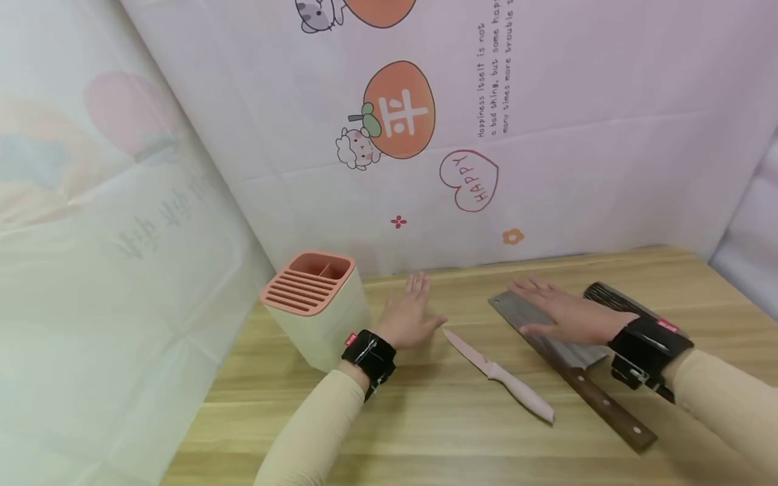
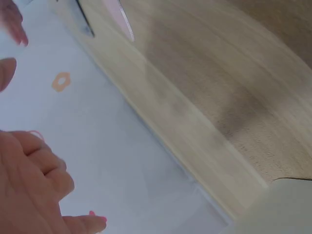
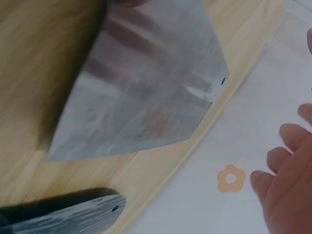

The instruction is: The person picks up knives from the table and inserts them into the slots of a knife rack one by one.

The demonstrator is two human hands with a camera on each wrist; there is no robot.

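The cleaver (image 1: 571, 358) lies flat on the right half of the worktop (image 1: 450, 432), its broad grey blade toward the far edge and its brown riveted handle slanting toward the near right. The right hand (image 1: 568, 312) hovers over that blade, palm down, fingers extended and thumb apart; in the right wrist view the metal carries blurred reddish reflections. Just beside the cleaver, on its left, a pink knife (image 1: 492, 370) lies nearly parallel, tip toward the far left corner. The left hand (image 1: 408, 318) is held out beyond that tip, fingers straight and close together, thumb sticking out, holding nothing. Next to it, near the far left corner, a cream knife holder (image 1: 331, 331) stands upright with a slotted salmon top. Partly hidden behind the right wrist, toward the far right corner, lies a dark, pale-streaked object (image 1: 602, 295). Each wrist wears a black strap (image 1: 371, 356) below a cream sleeve (image 1: 316, 432). Printed white cloth (image 1: 292, 135) hangs behind the far edge and along the left edge.
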